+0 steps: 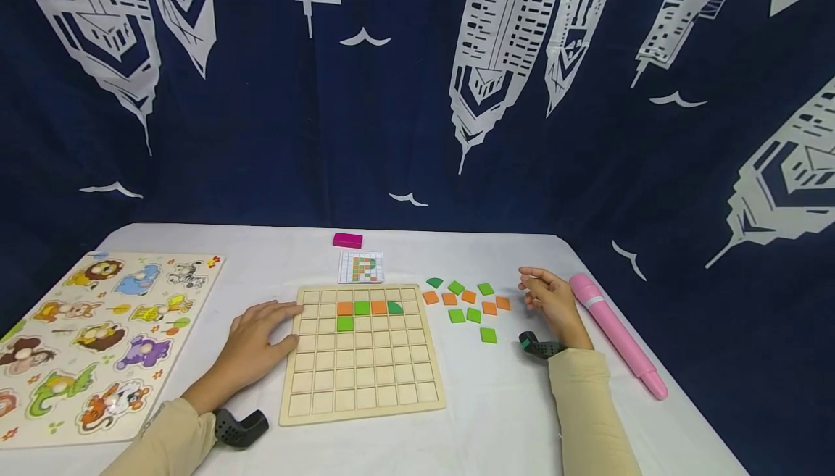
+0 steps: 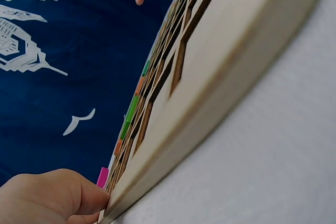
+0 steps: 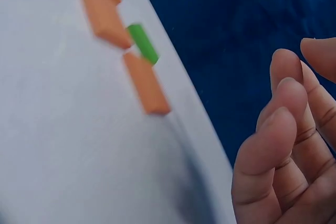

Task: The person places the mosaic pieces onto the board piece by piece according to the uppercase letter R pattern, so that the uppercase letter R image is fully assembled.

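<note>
A square wooden grid board (image 1: 362, 378) lies on the table in front of me. Along its upper rows sit an orange tile (image 1: 345, 309), a green tile (image 1: 345, 324), a dark green quarter-round tile (image 1: 394, 307) and two others. My left hand (image 1: 256, 338) touches the board's left edge with fingertips and thumb; the left wrist view shows its thumb (image 2: 94, 198) against the rim. Right of the loose tiles, my right hand (image 1: 551, 302) hangs above the table, fingers loosely bent and holding nothing. Its fingers (image 3: 265, 145) show beside orange tiles (image 3: 147, 85) in the right wrist view.
Several loose green and orange tiles (image 1: 488, 335) lie right of the board. Behind it are a pattern card (image 1: 361, 267) and a magenta block (image 1: 348, 240). An animal puzzle board (image 1: 124, 316) lies left, a pink cylinder (image 1: 616, 335) right. A dark blue curtain (image 1: 274, 135) hangs behind.
</note>
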Motion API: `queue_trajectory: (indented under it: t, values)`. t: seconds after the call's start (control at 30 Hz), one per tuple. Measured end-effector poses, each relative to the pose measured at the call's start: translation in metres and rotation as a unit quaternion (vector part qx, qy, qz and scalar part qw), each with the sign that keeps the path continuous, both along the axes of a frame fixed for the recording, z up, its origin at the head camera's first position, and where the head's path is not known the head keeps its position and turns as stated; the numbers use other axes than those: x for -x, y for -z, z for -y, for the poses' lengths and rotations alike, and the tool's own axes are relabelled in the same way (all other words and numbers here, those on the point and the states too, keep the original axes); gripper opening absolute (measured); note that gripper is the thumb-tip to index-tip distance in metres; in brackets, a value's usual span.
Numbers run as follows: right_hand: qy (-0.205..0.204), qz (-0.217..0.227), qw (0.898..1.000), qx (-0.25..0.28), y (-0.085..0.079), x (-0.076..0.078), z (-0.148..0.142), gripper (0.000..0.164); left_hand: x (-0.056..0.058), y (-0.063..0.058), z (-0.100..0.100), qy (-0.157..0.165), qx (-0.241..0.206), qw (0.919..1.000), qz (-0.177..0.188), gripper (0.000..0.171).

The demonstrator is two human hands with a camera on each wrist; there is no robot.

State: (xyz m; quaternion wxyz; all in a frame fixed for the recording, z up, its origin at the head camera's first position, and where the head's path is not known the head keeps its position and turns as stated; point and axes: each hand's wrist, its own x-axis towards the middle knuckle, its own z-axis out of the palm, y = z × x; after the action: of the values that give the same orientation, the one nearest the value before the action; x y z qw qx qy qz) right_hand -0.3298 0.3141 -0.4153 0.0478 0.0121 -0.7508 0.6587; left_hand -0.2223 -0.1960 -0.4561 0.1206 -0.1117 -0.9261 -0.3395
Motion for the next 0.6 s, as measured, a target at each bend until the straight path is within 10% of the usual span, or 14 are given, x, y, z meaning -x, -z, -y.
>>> queue_trajectory:
  t: [0.6]
  values:
    - [-0.046, 0.032, 0.992, -0.112, 0.021, 0.003, -0.009, 0.043, 0.000, 0.000, 0.000, -0.002, 0.001, 1.0000, -0.004, 0.048]
